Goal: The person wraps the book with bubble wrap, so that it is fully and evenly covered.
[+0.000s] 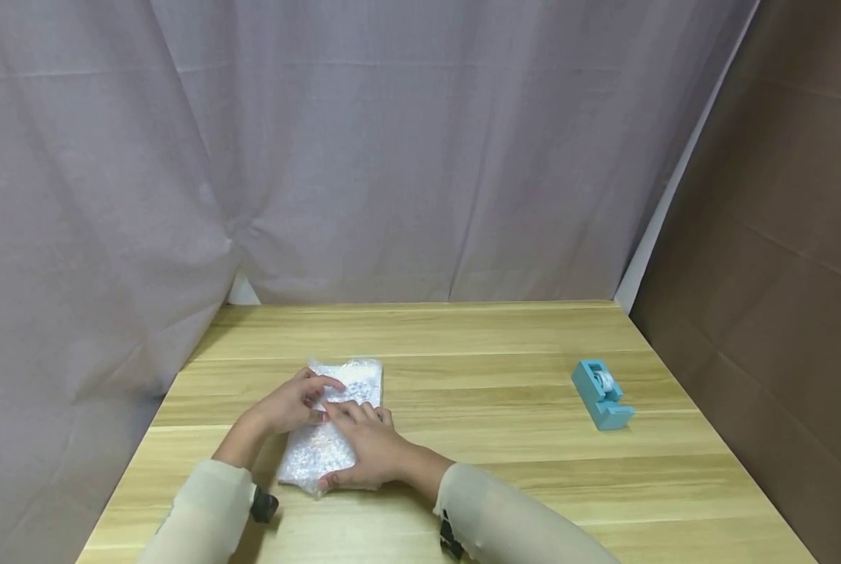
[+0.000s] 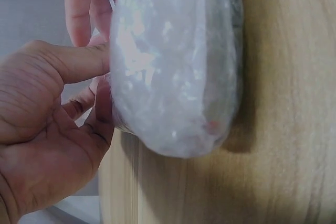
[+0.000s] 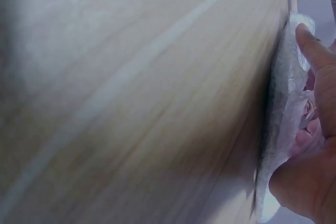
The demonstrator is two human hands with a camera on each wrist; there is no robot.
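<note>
A flat bubble-wrapped package (image 1: 316, 454) lies on the table at the left of centre, its clear wrap shiny and crinkled. From its left side my left hand (image 1: 289, 406) reaches over it, thumb and forefinger bent at the wrap. The left wrist view has that thumb (image 2: 86, 61) right at the package's edge, with the fingers curled close by and their tips partly hidden. My right hand (image 1: 374, 446) presses on the wrap from the right, fingers extended and thumb out toward the near edge. What is inside the wrap is blurred by it.
A blue tape dispenser (image 1: 599, 395) with a roll of clear tape stands at the right of the wooden table (image 1: 476, 376). Grey curtain (image 1: 392, 157) hangs behind and at the left; a brown panel (image 1: 766, 274) borders the right side.
</note>
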